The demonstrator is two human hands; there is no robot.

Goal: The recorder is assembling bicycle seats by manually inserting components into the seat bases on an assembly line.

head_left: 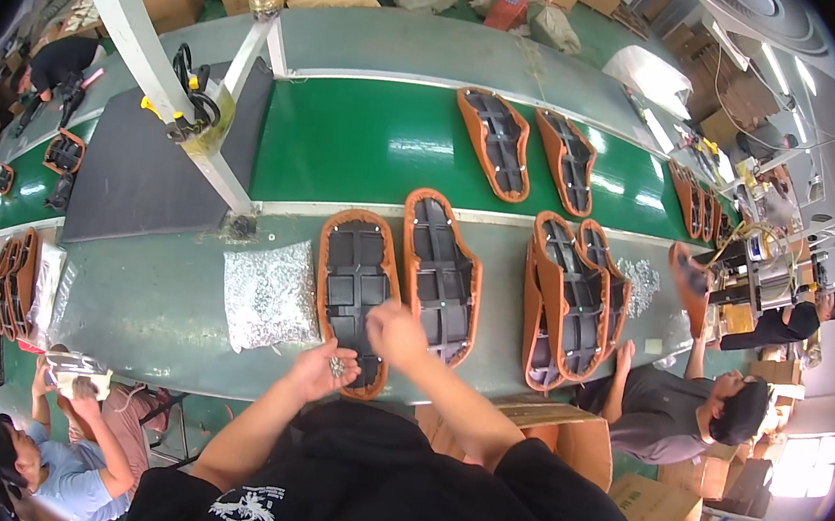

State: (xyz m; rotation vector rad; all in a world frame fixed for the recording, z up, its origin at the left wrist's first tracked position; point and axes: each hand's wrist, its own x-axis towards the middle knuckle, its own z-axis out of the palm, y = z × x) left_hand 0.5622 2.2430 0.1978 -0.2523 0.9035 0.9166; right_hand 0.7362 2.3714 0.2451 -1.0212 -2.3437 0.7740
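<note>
Two long padded panels, orange-brown at the rim with black ribbed plastic inside, lie face down side by side in front of me: a left panel (358,267) and a right panel (437,262). By the near end of the left one, my left hand (321,372) is turned palm up, cupping a few small metal pieces (337,364) too small to name. My right hand (396,335) is closed above that panel's lower right edge. Whatever its fingers hold, if anything, is hidden.
A clear bag of small silvery pieces (273,295) lies left of the panels. Stacked panels (569,300) and loose silvery pieces (641,285) are to the right. Beyond runs a green conveyor belt (358,144) carrying more panels. A white post (155,64) rises at left; co-workers sit at both sides.
</note>
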